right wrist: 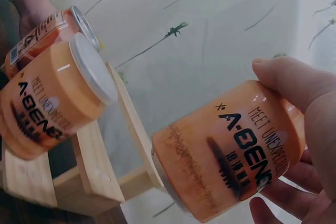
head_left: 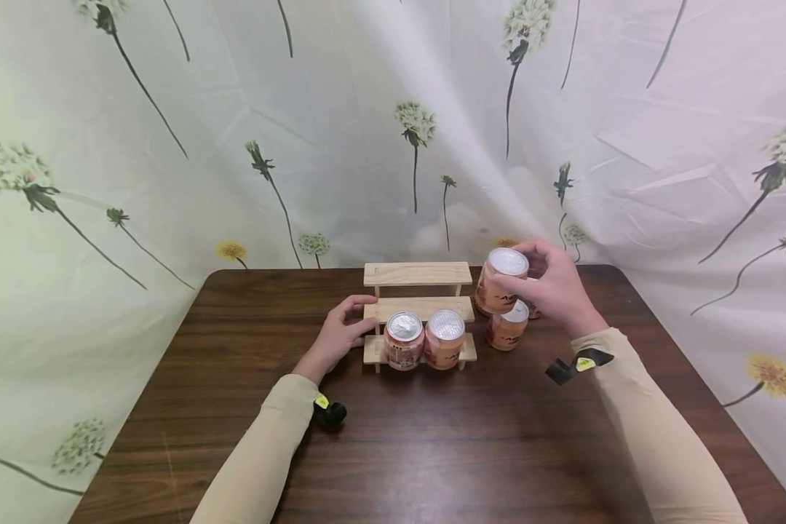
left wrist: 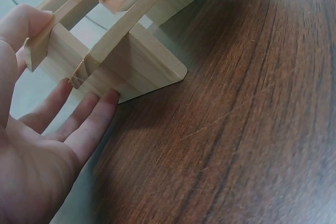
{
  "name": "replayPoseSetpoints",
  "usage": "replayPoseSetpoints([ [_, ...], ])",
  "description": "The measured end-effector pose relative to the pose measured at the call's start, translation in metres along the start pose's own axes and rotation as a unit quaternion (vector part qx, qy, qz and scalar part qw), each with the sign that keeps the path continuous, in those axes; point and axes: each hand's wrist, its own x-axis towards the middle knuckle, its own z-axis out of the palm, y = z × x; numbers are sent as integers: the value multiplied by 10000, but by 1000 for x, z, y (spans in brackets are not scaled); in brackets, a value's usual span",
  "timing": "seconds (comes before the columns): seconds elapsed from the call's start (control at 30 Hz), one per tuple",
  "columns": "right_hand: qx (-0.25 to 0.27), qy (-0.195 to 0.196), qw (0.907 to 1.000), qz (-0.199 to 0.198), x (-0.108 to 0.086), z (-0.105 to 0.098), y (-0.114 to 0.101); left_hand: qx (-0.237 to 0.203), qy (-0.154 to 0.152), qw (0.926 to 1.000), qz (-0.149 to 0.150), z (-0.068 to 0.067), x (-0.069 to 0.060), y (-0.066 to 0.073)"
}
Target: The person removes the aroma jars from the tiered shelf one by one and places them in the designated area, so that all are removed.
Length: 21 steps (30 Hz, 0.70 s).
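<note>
A small three-tier wooden rack [head_left: 419,308] stands near the back of the table, with its side panel [left wrist: 152,56] visible from the left wrist. My left hand [head_left: 335,336] grips the rack's left end at the middle tier, several fingertips touching the side. Two orange cans with silver lids, a left can [head_left: 404,342] and a right can [head_left: 445,340], sit side by side on the lowest tier. Beside the rack, my right hand [head_left: 554,285] holds another orange can [right wrist: 231,150] off the table, thumb and fingers around it. Dark lettering shows on its label.
Below the raised can, another orange can [head_left: 506,331] stands on the table at the rack's right. Behind it a further can [head_left: 534,310] is mostly hidden. The dark wood table [head_left: 432,451] meets a pale flower-printed curtain [head_left: 340,145] at the back.
</note>
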Motion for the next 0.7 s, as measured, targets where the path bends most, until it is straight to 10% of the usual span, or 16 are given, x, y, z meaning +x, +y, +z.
replayPoseSetpoints([
  [0.7, -466, 890, 9949, 56, -29, -49, 35, -35, -2, 10000, -40, 0, 2, -3],
])
